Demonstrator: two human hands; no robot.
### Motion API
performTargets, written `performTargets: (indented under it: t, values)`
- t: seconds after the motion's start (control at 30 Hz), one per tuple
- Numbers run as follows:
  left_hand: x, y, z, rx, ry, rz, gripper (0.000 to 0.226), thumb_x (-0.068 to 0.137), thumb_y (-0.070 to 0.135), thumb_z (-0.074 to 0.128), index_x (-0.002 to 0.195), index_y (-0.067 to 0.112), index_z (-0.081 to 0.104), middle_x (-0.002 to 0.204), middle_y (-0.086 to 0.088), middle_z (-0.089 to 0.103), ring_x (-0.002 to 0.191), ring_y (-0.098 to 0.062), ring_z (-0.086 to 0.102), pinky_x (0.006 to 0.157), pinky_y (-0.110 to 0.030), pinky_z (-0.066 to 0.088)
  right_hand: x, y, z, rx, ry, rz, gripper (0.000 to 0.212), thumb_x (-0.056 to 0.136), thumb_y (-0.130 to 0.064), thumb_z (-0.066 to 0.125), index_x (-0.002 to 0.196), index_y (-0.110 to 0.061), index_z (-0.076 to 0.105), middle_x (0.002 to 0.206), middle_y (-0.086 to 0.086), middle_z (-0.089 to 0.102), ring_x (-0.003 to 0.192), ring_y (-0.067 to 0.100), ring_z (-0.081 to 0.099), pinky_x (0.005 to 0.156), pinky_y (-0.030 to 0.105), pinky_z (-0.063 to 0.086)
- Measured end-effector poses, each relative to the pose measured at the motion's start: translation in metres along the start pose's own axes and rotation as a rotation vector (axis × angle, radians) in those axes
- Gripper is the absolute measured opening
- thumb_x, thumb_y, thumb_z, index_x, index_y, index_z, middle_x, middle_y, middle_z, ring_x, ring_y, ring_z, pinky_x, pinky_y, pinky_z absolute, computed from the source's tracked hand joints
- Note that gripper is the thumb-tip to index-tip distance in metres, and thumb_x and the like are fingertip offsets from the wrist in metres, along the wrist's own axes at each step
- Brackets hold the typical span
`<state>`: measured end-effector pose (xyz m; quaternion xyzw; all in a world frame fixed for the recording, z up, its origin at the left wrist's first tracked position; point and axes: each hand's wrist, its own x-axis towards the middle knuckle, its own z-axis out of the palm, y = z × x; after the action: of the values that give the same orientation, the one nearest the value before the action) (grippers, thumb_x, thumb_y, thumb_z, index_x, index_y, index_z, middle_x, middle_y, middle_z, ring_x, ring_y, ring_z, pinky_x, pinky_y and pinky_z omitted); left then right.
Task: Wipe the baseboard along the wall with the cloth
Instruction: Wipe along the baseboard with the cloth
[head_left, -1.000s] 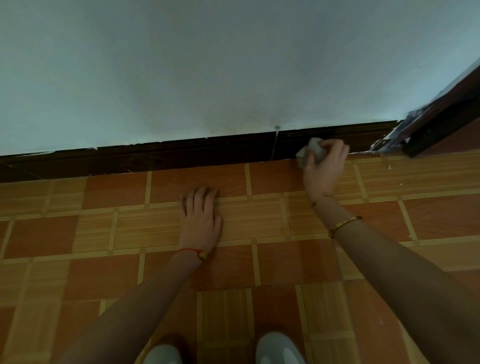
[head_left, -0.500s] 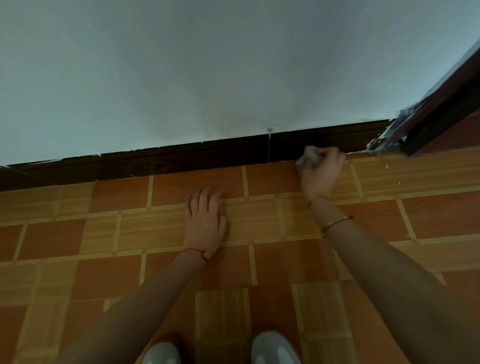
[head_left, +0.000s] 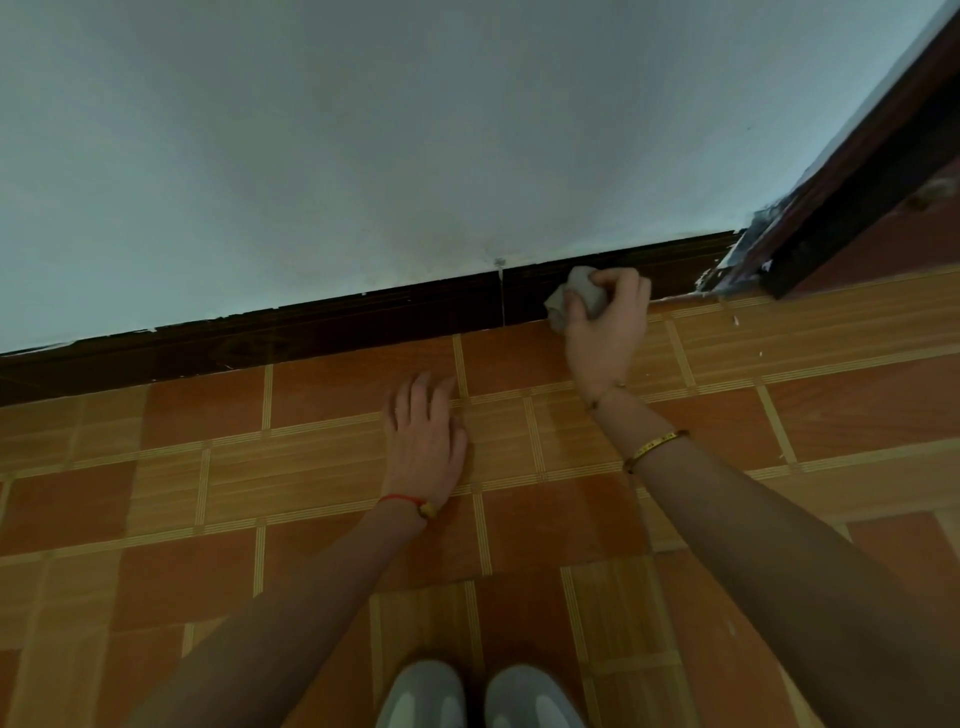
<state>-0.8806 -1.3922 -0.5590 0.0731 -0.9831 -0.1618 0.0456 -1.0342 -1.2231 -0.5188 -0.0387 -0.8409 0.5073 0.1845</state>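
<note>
Head view showed a pale wall (head_left: 415, 130) filling the upper frame, a floor (head_left: 156, 519) of orange and wood-pattern tiles below it, and the dark baseboard (head_left: 311, 332) running between them from the left edge up to a door frame (head_left: 857, 197) at the right. The left hand (head_left: 426, 441) lay flat on the floor, fingers straight and holding nothing, propping the body. The right hand (head_left: 608, 322) was curled round a balled grey cloth (head_left: 576, 299), pressing it against the baseboard just right of a vertical seam (head_left: 501, 296). Judging by this, only a short stretch near the door frame had been reached and the long run to the left was still to do. The likeliest fault seemed to be the wad itself: bunched so small, it would touch only a narrow band, so the top edge or the foot of the board could be missed. It might also snag at the seam, or at the rough, paint-flecked end by the door frame, and slip from the fingers. Leaning further left on the one flat hand could let the palm slide on the smooth tiles. White flecks (head_left: 735, 319) on the floor nearby could get smeared onto the dark wood. No brand, label or writing could be read anywhere.
</note>
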Motion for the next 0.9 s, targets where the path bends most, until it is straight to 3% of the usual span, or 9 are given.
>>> performTargets:
  t: [0.17, 0.27, 0.4, 0.5, 0.6, 0.7, 0.8, 0.9]
  values:
    - [0.010, -0.005, 0.002, -0.002, 0.019, 0.036, 0.052, 0.092, 0.024, 0.038, 0.140, 0.009, 0.048, 0.140, -0.019, 0.048, 0.133, -0.034, 0.034, 0.112, -0.060, 0.032, 0.023, 0.003, -0.017, 0.032, 0.249, 0.076, 0.024, 0.084, -0.006, 0.068, 0.105, -0.004, 0.056, 0.113, 0.010, 0.052, 0.097, 0.013, 0.053, 0.082, 0.005, 0.042]
    - [0.011, -0.010, 0.005, -0.010, 0.002, 0.037, 0.052, 0.093, 0.025, 0.037, 0.140, 0.009, 0.049, 0.141, -0.018, 0.048, 0.134, -0.034, 0.034, 0.113, -0.061, 0.032, 0.045, 0.014, -0.035, -0.006, 0.328, 0.093, 0.024, 0.083, -0.004, 0.065, 0.105, -0.001, 0.056, 0.113, 0.013, 0.052, 0.097, 0.019, 0.056, 0.088, 0.018, 0.047]
    - [0.007, -0.018, 0.011, -0.001, -0.045, 0.029, 0.054, 0.094, 0.027, 0.035, 0.143, 0.009, 0.047, 0.144, -0.017, 0.047, 0.135, -0.035, 0.035, 0.114, -0.061, 0.032, 0.040, 0.019, -0.038, -0.112, 0.208, 0.031, 0.023, 0.085, -0.003, 0.064, 0.106, 0.001, 0.055, 0.113, 0.016, 0.054, 0.097, 0.011, 0.051, 0.081, -0.002, 0.035]
    - [0.004, -0.022, 0.015, 0.019, -0.071, 0.029, 0.054, 0.095, 0.029, 0.033, 0.144, 0.009, 0.046, 0.145, -0.017, 0.046, 0.136, -0.038, 0.039, 0.116, -0.060, 0.030, 0.022, 0.024, -0.030, -0.198, 0.037, -0.007, 0.022, 0.085, -0.004, 0.065, 0.106, -0.002, 0.056, 0.113, 0.013, 0.055, 0.096, 0.010, 0.049, 0.075, -0.005, 0.034]
    - [0.004, -0.024, 0.017, 0.024, -0.066, 0.034, 0.053, 0.096, 0.028, 0.033, 0.144, 0.009, 0.046, 0.145, -0.017, 0.046, 0.135, -0.038, 0.041, 0.117, -0.059, 0.029, 0.006, 0.032, -0.019, -0.287, -0.210, -0.077, 0.024, 0.085, -0.002, 0.065, 0.108, -0.005, 0.059, 0.118, 0.012, 0.054, 0.100, 0.015, 0.051, 0.083, 0.009, 0.042]
    - [0.003, -0.025, 0.020, 0.037, -0.059, 0.043, 0.053, 0.097, 0.028, 0.034, 0.145, 0.009, 0.046, 0.146, -0.017, 0.046, 0.135, -0.038, 0.042, 0.116, -0.060, 0.030, -0.001, 0.040, -0.014, -0.344, -0.345, -0.165, 0.027, 0.084, 0.001, 0.064, 0.111, -0.003, 0.061, 0.116, 0.019, 0.054, 0.103, 0.033, 0.054, 0.087, 0.041, 0.051]
    - [0.002, -0.026, 0.022, 0.041, -0.048, 0.048, 0.052, 0.098, 0.027, 0.034, 0.145, 0.009, 0.046, 0.146, -0.016, 0.046, 0.135, -0.037, 0.042, 0.116, -0.060, 0.030, 0.004, 0.046, -0.023, -0.417, -0.348, -0.188, 0.029, 0.085, 0.000, 0.061, 0.115, -0.002, 0.060, 0.119, 0.022, 0.054, 0.108, 0.037, 0.051, 0.090, 0.045, 0.049]
    - [0.001, -0.026, 0.022, 0.036, -0.039, 0.050, 0.052, 0.098, 0.027, 0.033, 0.146, 0.010, 0.045, 0.147, -0.016, 0.046, 0.137, -0.035, 0.039, 0.115, -0.061, 0.031, 0.022, 0.062, -0.045, -0.498, -0.227, -0.061, 0.033, 0.089, -0.005, 0.056, 0.121, -0.002, 0.057, 0.124, 0.023, 0.053, 0.115, 0.038, 0.048, 0.094, 0.043, 0.044]
